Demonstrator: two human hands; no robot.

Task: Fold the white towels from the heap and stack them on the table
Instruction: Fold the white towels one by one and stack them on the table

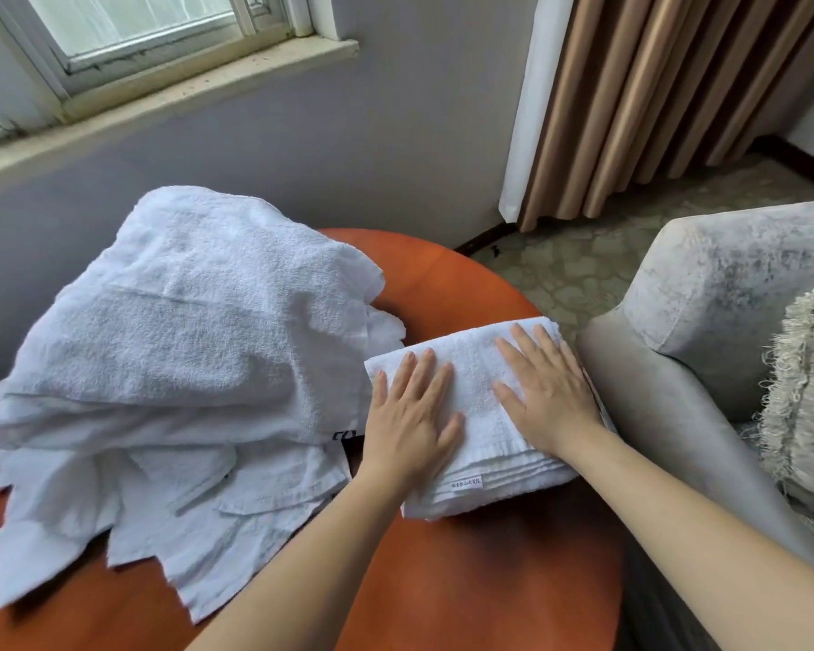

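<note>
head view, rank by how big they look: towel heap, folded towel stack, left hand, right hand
1. towel heap
2. folded towel stack
3. left hand and right hand look alike; not ranked

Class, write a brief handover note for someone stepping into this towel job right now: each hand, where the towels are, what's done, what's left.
Left hand: open and flat, pressing on the folded towel.
Right hand: open and flat on the same towel, further right.
The folded towel lies on the right side of the table; the heap covers the left side.
Done: at least one towel folded and set down.
Left: fold the heap and stack it there.
</note>
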